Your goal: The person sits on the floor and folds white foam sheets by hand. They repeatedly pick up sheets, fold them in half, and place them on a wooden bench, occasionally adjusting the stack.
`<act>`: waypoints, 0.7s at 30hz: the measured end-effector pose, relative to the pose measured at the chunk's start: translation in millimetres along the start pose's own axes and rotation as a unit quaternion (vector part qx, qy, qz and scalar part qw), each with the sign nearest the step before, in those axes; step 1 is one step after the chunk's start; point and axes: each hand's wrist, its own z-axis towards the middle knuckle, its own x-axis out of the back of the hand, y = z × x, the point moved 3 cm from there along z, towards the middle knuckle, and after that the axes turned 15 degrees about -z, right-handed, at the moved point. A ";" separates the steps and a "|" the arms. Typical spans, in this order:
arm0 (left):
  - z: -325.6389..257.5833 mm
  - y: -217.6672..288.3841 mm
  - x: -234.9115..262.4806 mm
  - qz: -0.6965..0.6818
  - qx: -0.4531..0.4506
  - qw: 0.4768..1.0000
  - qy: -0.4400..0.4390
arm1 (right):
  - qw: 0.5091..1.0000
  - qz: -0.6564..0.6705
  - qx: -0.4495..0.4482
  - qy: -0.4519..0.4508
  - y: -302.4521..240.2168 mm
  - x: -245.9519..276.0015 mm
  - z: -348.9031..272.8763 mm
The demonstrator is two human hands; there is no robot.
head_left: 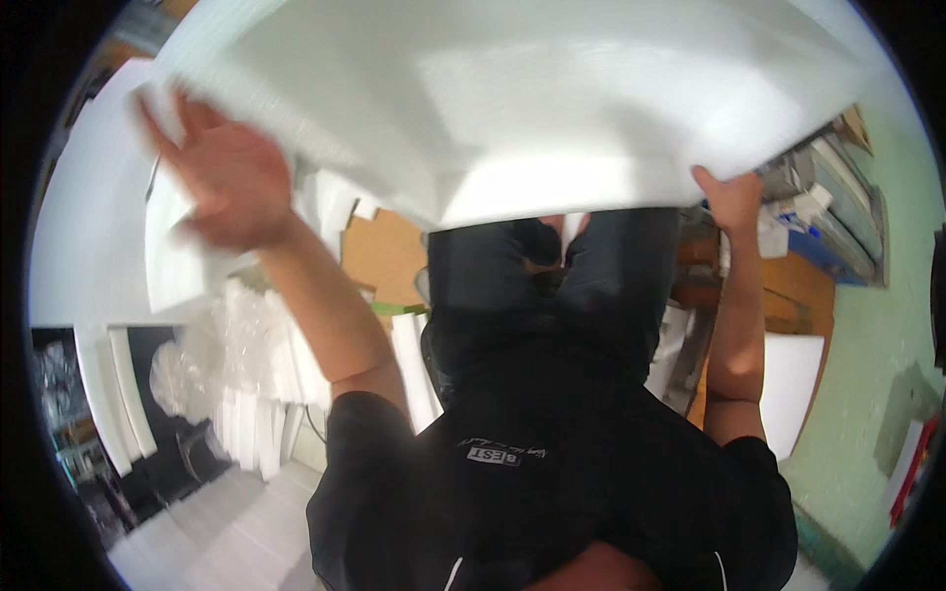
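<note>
A large white foam sheet [591, 108] fills the upper middle of the view, its near edge curving across in front of my legs. My right hand [731, 200] holds the near right corner of this sheet, thumb on its surface and the other fingers partly hidden. Off the sheet's left side, my left hand [232, 177] is raised with its fingers spread and palm showing. It is smeared by motion, and nothing shows in it. Behind that hand is another white sheet or panel [99, 217].
Brown cardboard [384, 258] lies left of my legs. Clear plastic wrap [212, 345] and several white foam strips [251, 428] are at lower left. On the right are a grey and blue box-like object [838, 231], a white board [791, 384] and a pale green wall [877, 384].
</note>
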 end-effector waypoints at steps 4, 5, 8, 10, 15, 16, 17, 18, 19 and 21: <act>-96.5 -42.8 1.2 0.341 0.312 0.882 0.097 | 0.999 -0.041 0.006 0.025 -6.0 6.6 -4.4; -115.1 -49.7 -2.0 0.403 0.346 0.845 0.062 | 0.998 -0.032 0.004 0.045 -4.5 2.6 -4.7; -134.4 -59.7 -3.2 0.496 0.423 0.756 0.049 | 0.999 0.005 0.002 0.036 -3.1 -2.2 -7.1; -135.8 -67.6 2.1 0.517 0.449 0.726 0.060 | 0.999 0.016 0.013 0.034 -3.7 -0.5 -9.6; -152.7 -78.6 3.5 0.534 0.424 0.731 0.040 | 0.998 -0.001 0.012 0.056 7.3 -6.3 -10.8; -157.0 -80.0 2.5 0.543 0.376 0.751 0.027 | 0.999 0.017 0.010 0.049 19.0 -11.0 -8.3; -163.2 -81.9 1.6 0.549 0.328 0.769 0.015 | 0.999 0.034 0.007 0.042 27.6 -15.2 -7.1; -167.2 -81.3 -0.6 0.553 0.280 0.785 0.003 | 0.998 0.046 0.010 0.045 25.8 -16.2 -8.8; -171.0 -82.0 1.9 0.555 0.301 0.776 0.006 | 0.997 0.058 0.013 0.047 23.0 -17.0 -11.0; -170.7 -85.2 5.8 0.555 0.333 0.762 0.017 | 0.996 0.062 0.023 0.061 16.8 -14.9 -15.1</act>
